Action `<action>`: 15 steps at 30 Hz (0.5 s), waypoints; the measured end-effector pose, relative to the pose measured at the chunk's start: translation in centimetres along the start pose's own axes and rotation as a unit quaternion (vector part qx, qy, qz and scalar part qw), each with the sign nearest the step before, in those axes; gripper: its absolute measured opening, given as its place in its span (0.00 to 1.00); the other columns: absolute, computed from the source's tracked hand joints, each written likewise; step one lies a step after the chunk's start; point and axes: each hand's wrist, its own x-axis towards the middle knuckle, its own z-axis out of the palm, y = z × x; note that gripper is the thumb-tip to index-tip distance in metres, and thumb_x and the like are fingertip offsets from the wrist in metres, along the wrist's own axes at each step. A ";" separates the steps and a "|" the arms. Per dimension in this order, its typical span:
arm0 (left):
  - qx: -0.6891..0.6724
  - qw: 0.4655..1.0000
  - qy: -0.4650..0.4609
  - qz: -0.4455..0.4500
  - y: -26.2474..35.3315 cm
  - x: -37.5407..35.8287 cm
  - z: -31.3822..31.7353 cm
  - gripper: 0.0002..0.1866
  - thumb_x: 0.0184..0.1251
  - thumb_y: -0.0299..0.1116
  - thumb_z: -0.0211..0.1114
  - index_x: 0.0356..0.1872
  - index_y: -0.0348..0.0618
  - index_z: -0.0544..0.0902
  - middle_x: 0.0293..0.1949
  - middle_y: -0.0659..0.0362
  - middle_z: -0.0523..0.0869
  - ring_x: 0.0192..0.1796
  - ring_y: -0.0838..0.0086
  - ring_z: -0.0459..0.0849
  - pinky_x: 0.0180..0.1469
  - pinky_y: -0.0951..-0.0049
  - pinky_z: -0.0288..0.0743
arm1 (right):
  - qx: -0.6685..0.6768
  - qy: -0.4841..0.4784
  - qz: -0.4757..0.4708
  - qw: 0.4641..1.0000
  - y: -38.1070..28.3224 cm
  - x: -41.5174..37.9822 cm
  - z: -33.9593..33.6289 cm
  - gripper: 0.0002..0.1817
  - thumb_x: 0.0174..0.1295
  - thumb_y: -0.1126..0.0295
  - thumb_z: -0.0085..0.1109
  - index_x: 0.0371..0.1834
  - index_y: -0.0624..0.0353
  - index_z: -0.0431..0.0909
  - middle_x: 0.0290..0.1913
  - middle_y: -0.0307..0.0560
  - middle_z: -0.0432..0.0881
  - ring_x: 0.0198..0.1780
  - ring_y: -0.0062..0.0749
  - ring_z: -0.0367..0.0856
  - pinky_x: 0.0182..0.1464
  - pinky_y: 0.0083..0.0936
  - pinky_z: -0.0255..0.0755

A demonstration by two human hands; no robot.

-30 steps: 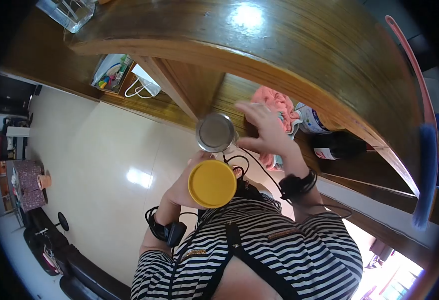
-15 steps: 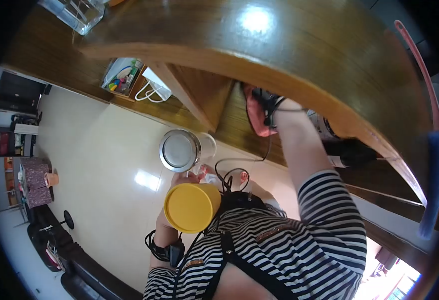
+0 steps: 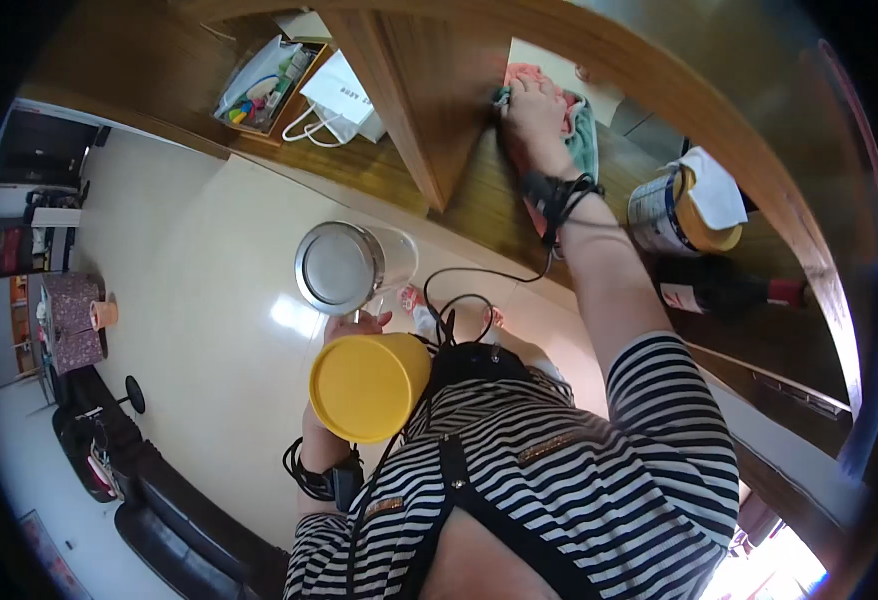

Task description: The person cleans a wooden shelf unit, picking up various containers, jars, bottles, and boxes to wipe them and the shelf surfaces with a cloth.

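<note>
Head view is showing both hands at work by the shelf (image 3: pixel 484 200), with the right hand (image 3: pixel 536 115) far in and the left hand (image 3: pixel 343 328) out over the floor. The right hand is lying on the pink and green cloth (image 3: pixel 584 142), its fingers bending over the top folds. Whether they are pinching the fabric or only pressing it, I cannot tell, since the undersides of the fingers are not showing. The cloth is resting on the shelf, just beside the divider (image 3: pixel 414 90).

The left hand is supporting the jug (image 3: pixel 337 268) clear of the shelf, its fingers closing about the handle. The yellow tin (image 3: pixel 364 388) is sitting just below, hiding the palm and part of the forearm, so how it is being held is not showing.

Judging from this, the step in hand is dealing with the cloth one-handed, while the left side is bearing the jug and the tin. Whatever is following, the next move is calling for a sure hold or an even press on the cloth and a steady left wrist, so that neither container is tipping. Care is also needed around the can (image 3: pixel 651 212) and the bottle (image 3: pixel 714 290), which are standing or lying near the right forearm, and with the cord (image 3: pixel 489 268), which is trailing from the right wrist.
</note>
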 end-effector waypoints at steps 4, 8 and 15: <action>-0.023 0.999 0.013 -0.019 0.0 -0.8 0.1 0.52 0.31 0.57 0.89 0.62 0.48 0.75 0.59 0.56 0.71 0.62 0.63 0.71 0.71 0.35 0.65 | -0.070 -0.035 0.014 0.997 -6.7 -8.6 -2.2 0.22 0.55 0.61 0.63 0.53 0.54 0.79 0.53 0.42 0.78 0.60 0.42 0.72 0.54 0.46 0.68; 0.031 0.999 -0.028 0.014 0.5 -0.1 0.5 0.53 0.32 0.56 0.89 0.65 0.50 0.73 0.59 0.55 0.71 0.64 0.62 0.69 0.71 0.34 0.65 | 0.102 -0.011 -0.116 0.988 -8.2 -16.1 -6.4 0.23 0.49 0.61 0.66 0.50 0.53 0.79 0.53 0.42 0.76 0.59 0.42 0.70 0.53 0.47 0.65; -0.026 0.999 -0.022 0.035 1.9 1.5 2.9 0.38 0.47 0.34 0.82 0.62 0.39 0.75 0.58 0.54 0.74 0.63 0.60 0.74 0.73 0.49 0.68 | 0.159 -0.045 -0.146 0.975 1.1 -21.8 -11.9 0.28 0.42 0.65 0.71 0.51 0.53 0.79 0.56 0.42 0.76 0.60 0.45 0.72 0.56 0.47 0.66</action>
